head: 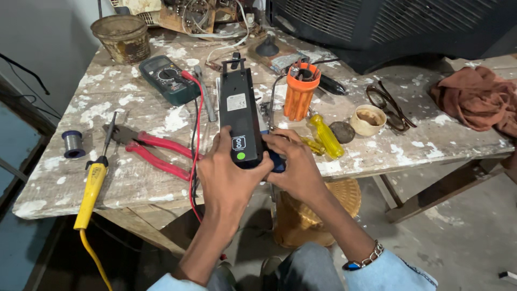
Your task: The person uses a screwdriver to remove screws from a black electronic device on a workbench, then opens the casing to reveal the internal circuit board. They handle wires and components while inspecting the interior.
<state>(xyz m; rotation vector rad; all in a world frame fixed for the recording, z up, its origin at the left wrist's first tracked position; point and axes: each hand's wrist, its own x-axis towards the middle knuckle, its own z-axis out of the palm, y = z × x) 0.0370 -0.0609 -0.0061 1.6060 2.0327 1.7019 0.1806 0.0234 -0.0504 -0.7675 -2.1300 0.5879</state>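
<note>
**Black unit gripped at the near desk edge**

We see both hands closed around the near end of a long black device, which lies lengthwise on the paint-flecked desk and points away from us. The left hand wraps the near-left corner, thumb on top; the right hand clamps the near-right side over a dark blue part beneath.

Risk — the device's near end sits at the desk edge, so a loosened grip could, in our judgement, tip it toward the floor. The red lead from the green multimeter runs just beside the left hand and could snag. The yellow soldering iron lies near the front-left edge, apart from the hands, its cable hanging off the desk.

Labels on the device: a white rectangular sticker at mid-length, a white-outlined square emblem near the thumbs, and a small green round dot nearest us.

Red pliers lie left; an orange tool holder and a yellow screwdriver stand right.
</note>
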